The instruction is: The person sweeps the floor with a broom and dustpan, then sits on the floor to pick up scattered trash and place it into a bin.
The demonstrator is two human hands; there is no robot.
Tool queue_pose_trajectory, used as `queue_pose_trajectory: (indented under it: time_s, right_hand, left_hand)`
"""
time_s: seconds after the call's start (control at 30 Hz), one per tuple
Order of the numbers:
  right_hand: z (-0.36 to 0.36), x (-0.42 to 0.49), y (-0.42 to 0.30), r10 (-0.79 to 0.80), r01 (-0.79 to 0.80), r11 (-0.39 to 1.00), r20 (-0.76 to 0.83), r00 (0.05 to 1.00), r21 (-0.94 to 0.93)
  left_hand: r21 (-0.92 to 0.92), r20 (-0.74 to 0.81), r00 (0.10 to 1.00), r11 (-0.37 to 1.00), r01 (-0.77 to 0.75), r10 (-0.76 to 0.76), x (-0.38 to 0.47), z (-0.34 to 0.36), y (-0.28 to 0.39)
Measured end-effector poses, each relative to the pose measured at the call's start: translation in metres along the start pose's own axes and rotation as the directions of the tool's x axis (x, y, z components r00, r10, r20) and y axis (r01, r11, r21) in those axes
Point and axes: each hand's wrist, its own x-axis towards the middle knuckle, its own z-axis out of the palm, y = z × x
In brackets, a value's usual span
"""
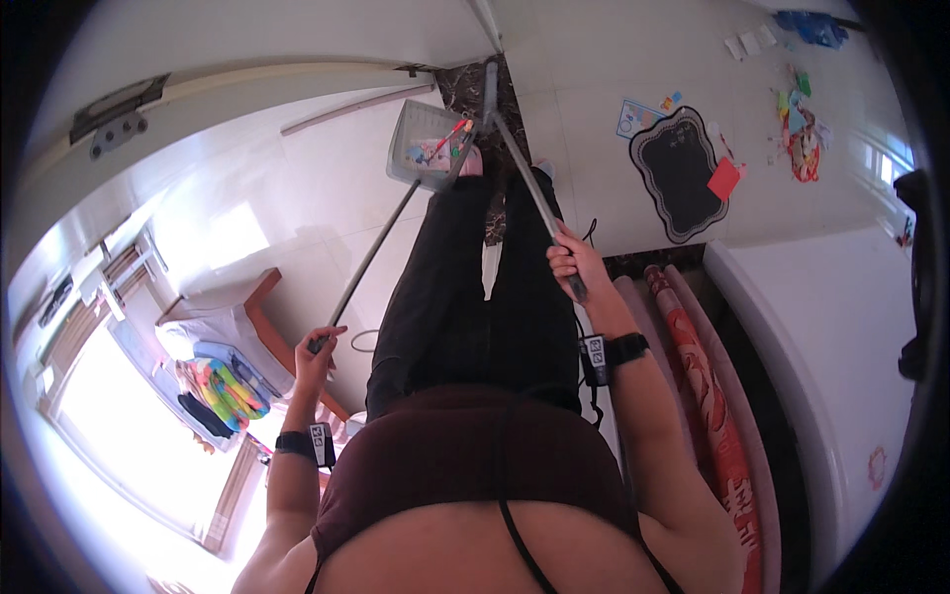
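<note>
My left hand is closed around the top of a long dark handle, which slants down to a grey translucent dustpan. Small colourful scraps lie inside the dustpan, a red stick-like piece among them. My right hand grips the upper end of a grey pole. That pole runs down to a narrow broom head on a dark marble floor strip, just right of the dustpan. My feet are partly hidden near both tools.
On the right floor lie a black scalloped mat, a red paper piece, a printed sheet and crumpled colourful litter. Rolled-up mats stand beside a white cabinet-like surface. Clothes lie at the left.
</note>
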Motion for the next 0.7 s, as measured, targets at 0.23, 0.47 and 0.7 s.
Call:
queue_pose_trajectory:
  time_s: [0.23,0.47,0.7]
  right_hand:
    - [0.074,0.163,-0.089,0.149,-0.157,0.984,0.086,0.985,0.086]
    - [0.021,0.129,-0.224,0.043,-0.111,0.841,0.140,0.989,0.530]
    - [0.011,0.113,-0.253,-0.386,0.337,0.901,-0.151,0.910,-0.275]
  left_hand:
    - [-0.170,-0.049,0.983,0.972,0.164,-0.175,0.049,0.012,0.050]
    - [-0.249,-0.077,0.964,0.941,0.227,-0.253,0.097,0.038,0.040]
    - [-0.337,-0.069,0.948,0.901,0.272,-0.312,0.095,0.062,0.028]
